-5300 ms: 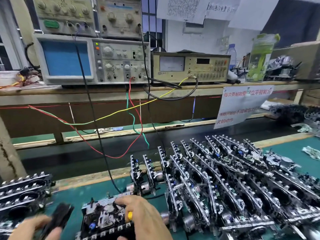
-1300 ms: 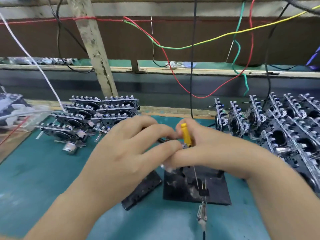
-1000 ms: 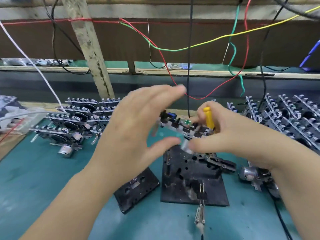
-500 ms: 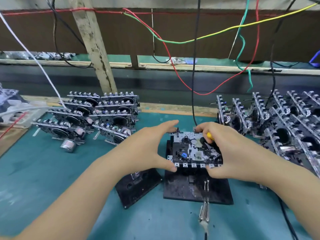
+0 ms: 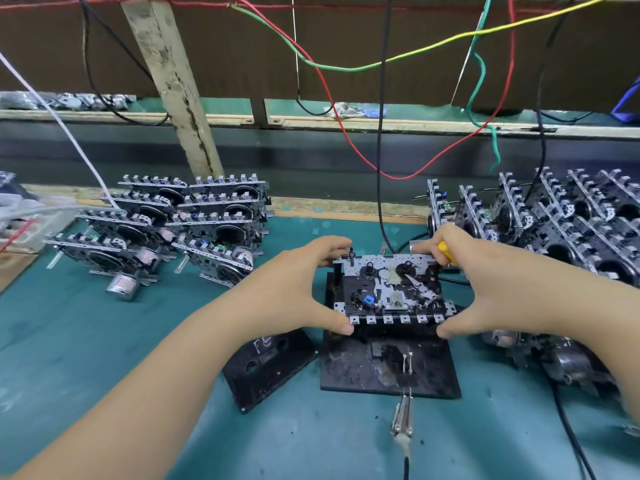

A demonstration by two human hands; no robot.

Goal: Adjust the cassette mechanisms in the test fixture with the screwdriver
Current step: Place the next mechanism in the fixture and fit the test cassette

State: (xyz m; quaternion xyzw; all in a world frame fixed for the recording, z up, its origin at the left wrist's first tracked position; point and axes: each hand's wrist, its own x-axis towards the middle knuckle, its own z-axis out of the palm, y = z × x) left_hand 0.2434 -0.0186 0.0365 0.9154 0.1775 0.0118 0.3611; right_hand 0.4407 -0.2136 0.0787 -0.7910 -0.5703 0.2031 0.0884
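While our left hand [image 5: 287, 292] pinches the left end of the cassette mechanism [image 5: 389, 289], thumb at its near edge and fingers curled over its far edge, our right hand [image 5: 485, 289] grips the right end the same way; the mechanism sits face up on the black test fixture [image 5: 388, 368], which lies on the green bench mat [image 5: 86, 341]. The yellow screwdriver [image 5: 446, 252] is tucked in our right hand, only a short piece of its handle showing between the fingers; its shaft and tip are hidden, so we cannot tell where they point. A black cassette [image 5: 268, 367] lies tilted just left of the fixture, its far corner covered by our left wrist. A metal clip on a lead [image 5: 401, 419] rests at the fixture's near edge; the lead runs out of view at the bottom. A stack of mechanisms [image 5: 173, 230] stands well to the left; a larger pile of mechanisms [image 5: 554, 230] on the right is cut off by the edge and partly behind our right forearm. A black cable [image 5: 381, 133] hangs down to the mechanism's far side; where it ends is hard to make out.
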